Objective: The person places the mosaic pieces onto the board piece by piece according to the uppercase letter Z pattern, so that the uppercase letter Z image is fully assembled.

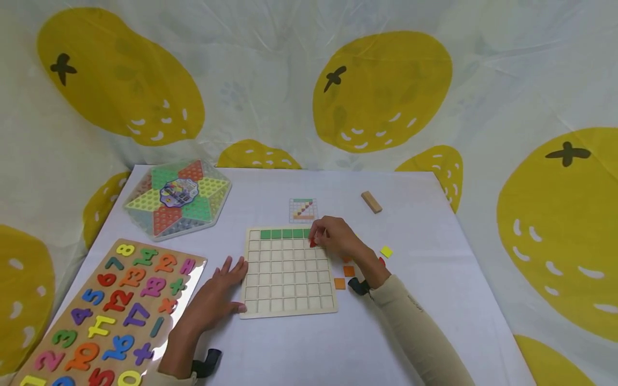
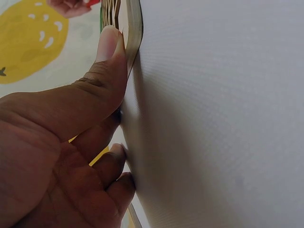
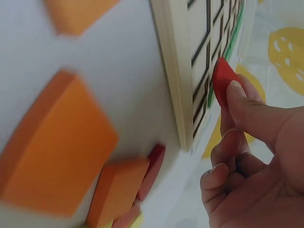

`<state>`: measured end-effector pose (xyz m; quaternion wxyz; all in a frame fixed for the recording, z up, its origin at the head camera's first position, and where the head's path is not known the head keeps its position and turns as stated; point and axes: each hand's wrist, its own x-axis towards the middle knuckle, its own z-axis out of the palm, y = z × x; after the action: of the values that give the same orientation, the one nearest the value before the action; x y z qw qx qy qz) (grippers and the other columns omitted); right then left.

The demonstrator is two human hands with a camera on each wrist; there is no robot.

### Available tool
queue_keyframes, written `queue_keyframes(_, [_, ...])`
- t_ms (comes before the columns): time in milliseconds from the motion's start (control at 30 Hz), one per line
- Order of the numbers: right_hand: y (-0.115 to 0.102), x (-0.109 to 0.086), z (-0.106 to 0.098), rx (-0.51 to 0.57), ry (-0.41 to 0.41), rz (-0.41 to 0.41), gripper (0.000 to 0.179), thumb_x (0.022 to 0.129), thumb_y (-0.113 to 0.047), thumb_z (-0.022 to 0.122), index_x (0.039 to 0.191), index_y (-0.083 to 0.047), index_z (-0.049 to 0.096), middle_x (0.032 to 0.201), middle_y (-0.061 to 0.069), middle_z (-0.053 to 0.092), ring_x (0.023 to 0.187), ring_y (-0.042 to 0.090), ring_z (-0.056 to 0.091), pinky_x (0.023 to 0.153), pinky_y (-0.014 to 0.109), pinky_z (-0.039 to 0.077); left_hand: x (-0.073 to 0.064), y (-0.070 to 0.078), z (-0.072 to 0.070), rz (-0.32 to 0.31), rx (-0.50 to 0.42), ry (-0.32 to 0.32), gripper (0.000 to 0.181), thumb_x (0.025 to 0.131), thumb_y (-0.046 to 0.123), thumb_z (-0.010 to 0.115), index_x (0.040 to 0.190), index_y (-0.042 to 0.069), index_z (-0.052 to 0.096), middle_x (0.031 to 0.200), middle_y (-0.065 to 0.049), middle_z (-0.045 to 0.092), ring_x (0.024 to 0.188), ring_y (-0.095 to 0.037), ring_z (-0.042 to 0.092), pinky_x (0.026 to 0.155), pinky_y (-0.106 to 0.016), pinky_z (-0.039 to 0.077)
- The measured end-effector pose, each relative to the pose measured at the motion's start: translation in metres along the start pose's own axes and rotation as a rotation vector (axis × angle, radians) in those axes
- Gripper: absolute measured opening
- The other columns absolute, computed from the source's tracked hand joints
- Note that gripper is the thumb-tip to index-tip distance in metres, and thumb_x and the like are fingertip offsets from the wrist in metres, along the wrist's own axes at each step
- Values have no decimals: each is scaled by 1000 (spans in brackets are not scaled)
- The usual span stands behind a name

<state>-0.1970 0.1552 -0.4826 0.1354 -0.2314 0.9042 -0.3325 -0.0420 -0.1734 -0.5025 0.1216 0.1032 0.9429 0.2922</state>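
My right hand (image 1: 335, 236) pinches a small red tile (image 3: 222, 81) between thumb and fingers, over the top right part of a wooden grid board (image 1: 289, 279). Green square tiles (image 1: 277, 234) line the board's top row, and its top left cell is bare wood. At the board's left edge rests my left hand (image 1: 219, 295), fingers spread, thumb against the side near the lower corner. In the left wrist view the thumb (image 2: 107, 52) touches the board's rim. Right of the board lie several orange square tiles (image 1: 340, 283), partly hidden by the right forearm.
A pattern card (image 1: 303, 210) lies behind the board. Further right are a wooden block (image 1: 371, 202) and a yellow tile (image 1: 386, 251). A star-patterned game board (image 1: 178, 198) sits at the back left, with a number puzzle board (image 1: 123, 289) in front of it.
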Motion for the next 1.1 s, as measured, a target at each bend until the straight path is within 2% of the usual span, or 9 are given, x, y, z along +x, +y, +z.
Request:
queue_keyframes(267, [-8, 12, 16, -86, 13, 68, 11, 96, -7, 77, 94, -18, 78, 92, -2, 68, 84, 16, 58, 79, 31, 49, 2, -1, 3, -3, -5, -6, 105, 72, 16, 96, 162, 8, 41, 171, -12, 34, 164, -43, 19, 130, -64, 24])
queue_keyframes(467, [-10, 13, 19, -138, 67, 130, 14, 92, -13, 83, 89, -21, 72, 83, -5, 66, 80, 15, 59, 73, 30, 49, 1, 1, 0, -3, 9, -7, 105, 73, 16, 95, 162, 8, 40, 172, -12, 33, 164, -43, 19, 130, -64, 25])
queue_keyframes(600, [-11, 12, 17, -138, 79, 140, 13, 91, -16, 85, 91, -21, 72, 83, -5, 67, 80, 16, 59, 71, 30, 48, 0, 1, -1, 3, 13, 0, 105, 73, 16, 96, 162, 6, 41, 171, -14, 34, 163, -44, 19, 129, -65, 26])
queue_keyframes(800, [-4, 3, 9, -65, 124, 135, 11, 91, -15, 84, 98, -17, 75, 86, -4, 70, 83, 17, 60, 73, 30, 49, 1, 1, -1, -1, 2, -11, 105, 73, 16, 95, 161, 6, 41, 171, -14, 34, 163, -44, 19, 130, -64, 25])
queue_keyframes(933, [5, -6, -4, -28, 170, 144, 12, 93, -13, 81, 102, -16, 76, 89, 0, 69, 76, 20, 59, 64, 29, 50, 0, 2, -1, 2, 3, -9, 104, 72, 16, 95, 161, 6, 42, 171, -15, 35, 163, -45, 20, 129, -65, 26])
queue_keyframes(1033, [14, -14, -15, -28, 181, 179, 12, 94, -14, 80, 105, -16, 75, 91, 1, 68, 71, 20, 58, 56, 27, 50, -1, 2, -2, 5, 7, -5, 104, 72, 16, 95, 161, 5, 42, 171, -15, 35, 163, -45, 20, 129, -65, 26])
queue_keyframes(1100, [21, -20, -22, -38, 190, 204, 13, 94, -15, 80, 106, -16, 75, 92, 2, 69, 71, 21, 57, 56, 28, 48, -1, 2, -3, 2, 6, -5, 104, 72, 16, 95, 161, 5, 41, 171, -15, 35, 163, -45, 20, 129, -65, 25])
